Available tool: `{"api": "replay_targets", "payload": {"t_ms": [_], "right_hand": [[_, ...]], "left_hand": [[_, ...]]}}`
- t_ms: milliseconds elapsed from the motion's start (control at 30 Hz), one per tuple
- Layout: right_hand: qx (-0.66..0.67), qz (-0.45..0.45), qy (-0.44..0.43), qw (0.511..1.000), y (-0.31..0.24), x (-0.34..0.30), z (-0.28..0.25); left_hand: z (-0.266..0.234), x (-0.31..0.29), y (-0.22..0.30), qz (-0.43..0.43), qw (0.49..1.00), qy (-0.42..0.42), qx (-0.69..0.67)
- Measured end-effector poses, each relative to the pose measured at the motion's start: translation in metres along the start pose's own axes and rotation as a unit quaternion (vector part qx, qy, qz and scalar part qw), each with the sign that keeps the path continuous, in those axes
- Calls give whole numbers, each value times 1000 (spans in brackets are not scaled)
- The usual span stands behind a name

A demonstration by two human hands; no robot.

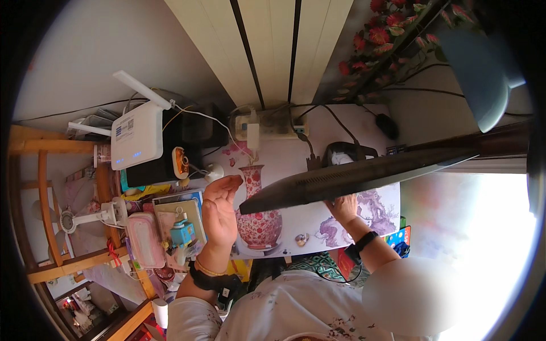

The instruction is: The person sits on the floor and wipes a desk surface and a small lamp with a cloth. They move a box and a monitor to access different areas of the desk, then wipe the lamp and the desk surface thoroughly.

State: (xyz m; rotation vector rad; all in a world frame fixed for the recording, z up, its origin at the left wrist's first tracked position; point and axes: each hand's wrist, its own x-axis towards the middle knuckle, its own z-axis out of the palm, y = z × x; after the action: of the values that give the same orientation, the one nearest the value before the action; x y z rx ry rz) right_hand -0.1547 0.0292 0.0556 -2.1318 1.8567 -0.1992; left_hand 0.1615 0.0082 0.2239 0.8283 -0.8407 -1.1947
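Note:
A dark flat monitor (341, 177), seen from above, stands over a pale desk mat (296, 224) printed with a red vase and purple trees. Just off the monitor's left end, my left hand (220, 215) is raised with thumb and fingers apart, holding nothing. My right hand (343, 209) reaches to the monitor's near side. Its fingers are hidden by the monitor, so I cannot tell whether they grip it. Behind the monitor is its dark stand (347, 152), with cables running beside it.
A white router (136, 136) with antennas stands at the left. A power strip (273, 128) and a black mouse (387, 126) are at the back. Nearer left are a pink pencil case (146, 240) and a small blue toy (182, 233). A lamp-like blue shade (478, 79) hangs at the right.

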Motion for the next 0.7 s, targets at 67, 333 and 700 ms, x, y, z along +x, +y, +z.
{"api": "replay_targets", "payload": {"t_ms": [67,333,700], "right_hand": [[12,49,-12,999,-3,5,-4],[353,141,-288,879,-12,-42,-24],[483,-275,-201,806,-252,8,-95]], "left_hand": [[-8,-5,3,-1,1000,-3,15],[-62,-21,3,-242,966,21,92],[-113,-46,14,-411,850,-4,-329]]}}
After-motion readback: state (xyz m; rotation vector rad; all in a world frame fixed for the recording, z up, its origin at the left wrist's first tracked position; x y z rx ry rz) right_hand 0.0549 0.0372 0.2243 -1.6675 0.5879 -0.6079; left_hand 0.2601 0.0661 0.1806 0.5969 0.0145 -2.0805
